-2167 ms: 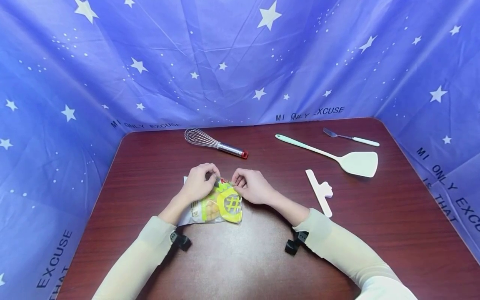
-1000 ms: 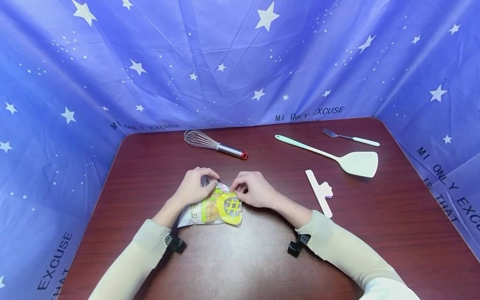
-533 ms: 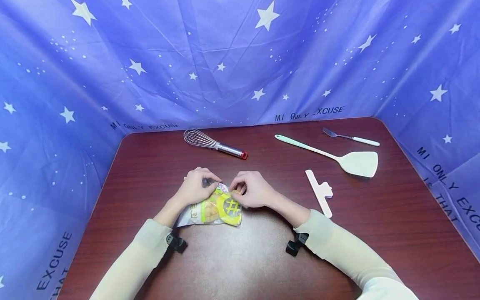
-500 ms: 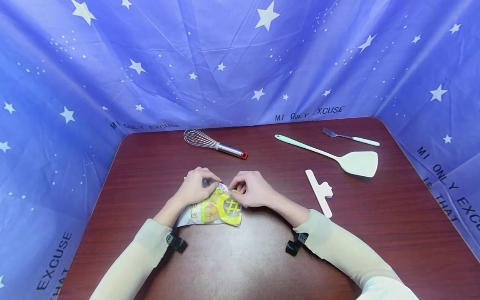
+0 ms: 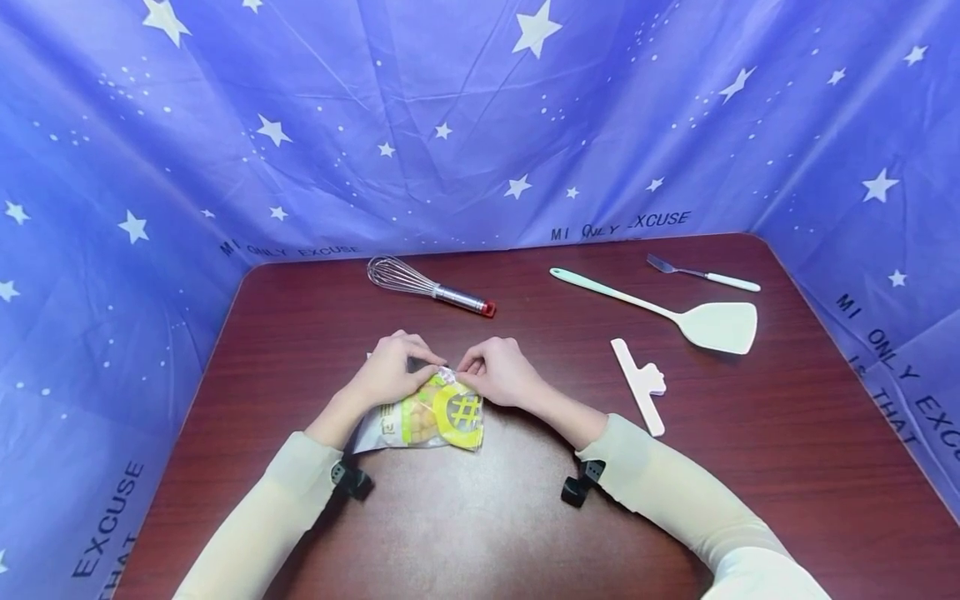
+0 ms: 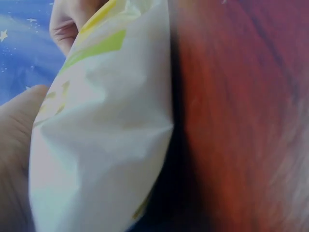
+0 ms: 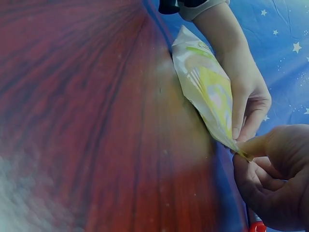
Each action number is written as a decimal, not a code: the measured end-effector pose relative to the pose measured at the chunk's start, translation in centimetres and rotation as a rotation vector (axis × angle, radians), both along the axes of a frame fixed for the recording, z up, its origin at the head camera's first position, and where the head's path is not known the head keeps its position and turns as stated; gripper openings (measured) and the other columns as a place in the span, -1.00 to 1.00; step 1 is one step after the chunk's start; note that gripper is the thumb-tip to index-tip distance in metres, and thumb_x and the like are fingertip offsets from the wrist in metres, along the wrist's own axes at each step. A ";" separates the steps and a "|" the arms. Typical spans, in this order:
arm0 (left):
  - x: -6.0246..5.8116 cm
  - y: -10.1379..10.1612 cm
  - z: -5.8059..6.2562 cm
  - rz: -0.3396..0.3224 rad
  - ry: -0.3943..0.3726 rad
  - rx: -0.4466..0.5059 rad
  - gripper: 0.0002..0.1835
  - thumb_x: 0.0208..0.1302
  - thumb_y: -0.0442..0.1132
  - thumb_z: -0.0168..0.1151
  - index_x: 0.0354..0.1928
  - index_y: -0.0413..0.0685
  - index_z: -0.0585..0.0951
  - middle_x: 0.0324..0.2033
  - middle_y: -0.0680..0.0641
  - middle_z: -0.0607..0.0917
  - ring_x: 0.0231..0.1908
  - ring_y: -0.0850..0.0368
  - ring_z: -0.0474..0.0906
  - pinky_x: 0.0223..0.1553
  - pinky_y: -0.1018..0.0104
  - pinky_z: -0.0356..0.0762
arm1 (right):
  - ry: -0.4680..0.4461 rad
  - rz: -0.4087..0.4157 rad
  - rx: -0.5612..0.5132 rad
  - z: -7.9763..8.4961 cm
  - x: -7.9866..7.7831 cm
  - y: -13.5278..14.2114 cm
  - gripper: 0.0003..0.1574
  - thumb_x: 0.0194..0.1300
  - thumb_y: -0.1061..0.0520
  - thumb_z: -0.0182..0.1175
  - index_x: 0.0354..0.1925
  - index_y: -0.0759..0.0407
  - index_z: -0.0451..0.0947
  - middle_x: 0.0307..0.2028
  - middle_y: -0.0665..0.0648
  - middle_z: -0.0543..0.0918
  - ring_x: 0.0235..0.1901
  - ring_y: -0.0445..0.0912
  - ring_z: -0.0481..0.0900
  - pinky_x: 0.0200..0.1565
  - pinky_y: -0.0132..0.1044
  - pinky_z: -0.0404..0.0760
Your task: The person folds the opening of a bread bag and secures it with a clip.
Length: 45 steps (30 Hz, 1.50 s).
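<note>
Both hands meet at the table's [image 5: 525, 533] middle, where I see my left hand [image 5: 390, 377] and right hand [image 5: 498, 372] pinching the far edge of the yellow snack bag [image 5: 431, 417], apparently bracing its folded top so it stays flat.

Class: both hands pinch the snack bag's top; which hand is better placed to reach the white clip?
Probably the right hand: the white plastic bag clip lies on its side, while the left hand holds the yellow-green snack bag.

Head view high over table [image 5: 525, 517], wrist views close, low, all sharing snack bag [image 5: 435, 417]
</note>
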<state>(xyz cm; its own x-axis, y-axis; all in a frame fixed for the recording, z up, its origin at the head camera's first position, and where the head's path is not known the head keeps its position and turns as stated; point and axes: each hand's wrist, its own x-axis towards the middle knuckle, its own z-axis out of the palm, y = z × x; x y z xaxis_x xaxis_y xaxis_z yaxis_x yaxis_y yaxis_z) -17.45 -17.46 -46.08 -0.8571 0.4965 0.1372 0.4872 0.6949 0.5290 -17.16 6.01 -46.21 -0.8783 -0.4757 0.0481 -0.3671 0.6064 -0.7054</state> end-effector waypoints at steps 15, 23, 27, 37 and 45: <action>0.1 -1.0 1.0 0.077 0.053 -0.077 -0.88 0.29 -0.37 0.47 -0.24 0.00 0.88 -0.26 -0.02 0.88 -0.22 -0.03 0.62 -0.07 0.02 0.58 | 0.016 0.036 -0.011 0.1 0.0 0.5 -0.93 0.33 0.11 0.44 -0.25 0.07 0.84 -0.42 -0.05 0.81 -0.47 -0.38 0.65 -0.29 -0.46 0.66; 0.1 -1.1 0.5 0.083 0.094 -0.058 -0.87 0.26 -0.39 0.48 -0.28 0.02 0.88 -0.30 0.01 0.87 -0.22 -0.03 0.64 -0.08 0.03 0.61 | 0.057 0.064 -0.002 1.2 -0.2 3.6 -0.87 0.30 0.15 0.45 -0.18 0.15 0.82 -0.38 -0.02 0.82 -0.40 -0.32 0.70 -0.23 -0.44 0.72; 0.1 -1.1 0.4 0.085 0.101 -0.055 -0.88 0.25 -0.39 0.49 -0.28 0.02 0.88 -0.31 0.01 0.87 -0.23 -0.02 0.64 -0.08 0.04 0.61 | 0.111 0.015 0.015 2.2 -0.5 6.3 -0.82 0.28 0.17 0.46 -0.14 0.20 0.81 -0.38 0.02 0.82 -0.39 -0.25 0.72 -0.24 -0.37 0.74; 0.1 -0.9 0.3 0.093 0.081 -0.065 -0.89 0.27 -0.36 0.49 -0.27 0.02 0.88 -0.30 0.01 0.87 -0.19 -0.03 0.65 -0.03 0.03 0.63 | 0.265 -0.144 0.102 3.9 -0.7 14.1 -0.89 0.30 0.20 0.42 -0.20 0.17 0.81 -0.41 0.02 0.80 -0.41 -0.18 0.72 -0.26 -0.20 0.72; 0.1 -0.6 0.5 0.092 0.088 -0.076 -0.89 0.27 -0.36 0.49 -0.26 0.03 0.88 -0.29 0.02 0.87 -0.17 -0.03 0.66 -0.03 0.02 0.64 | 0.337 -0.259 0.183 4.5 0.3 19.2 -0.90 0.27 0.23 0.41 -0.22 0.19 0.81 -0.47 0.02 0.79 -0.46 -0.17 0.71 -0.33 -0.30 0.64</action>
